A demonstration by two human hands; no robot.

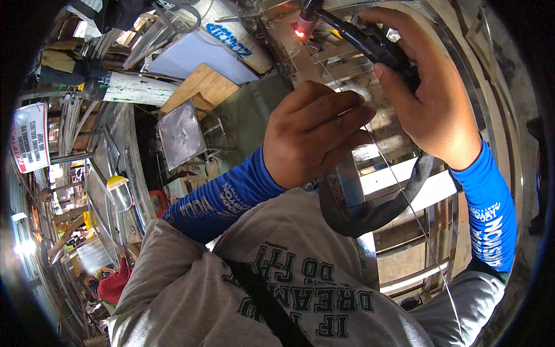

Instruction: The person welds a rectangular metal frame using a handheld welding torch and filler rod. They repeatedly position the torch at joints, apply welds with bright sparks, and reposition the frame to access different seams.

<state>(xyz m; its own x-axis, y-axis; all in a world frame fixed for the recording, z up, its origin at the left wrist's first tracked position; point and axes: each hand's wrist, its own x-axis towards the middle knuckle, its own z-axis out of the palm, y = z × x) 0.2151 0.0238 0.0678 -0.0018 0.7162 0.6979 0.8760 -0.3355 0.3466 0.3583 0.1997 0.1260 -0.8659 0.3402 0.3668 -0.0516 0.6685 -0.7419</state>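
Observation:
My right hand [436, 104] is closed around the black handle of a welding torch [361, 40]. A bright reddish glow [300, 33] shows at the tip of the torch's pinkish nozzle, over a flat metal bar [303, 61]. Nearer to me, my left hand [315, 130] pinches a long thin filler rod [399, 184]. One end of the rod reaches up toward the glow, and the other trails down past my right side. From below the right hand, a thick black cable [370, 225] hangs in a loop.
Beneath my hands lies a metal framework with shiny bars [410, 277]. To the left are a square-topped stool [182, 134], a plywood piece [202, 89], a pale blue sheet [202, 58] and a yellow-capped clear jar [119, 191]. A person in red [114, 282] is at the lower left.

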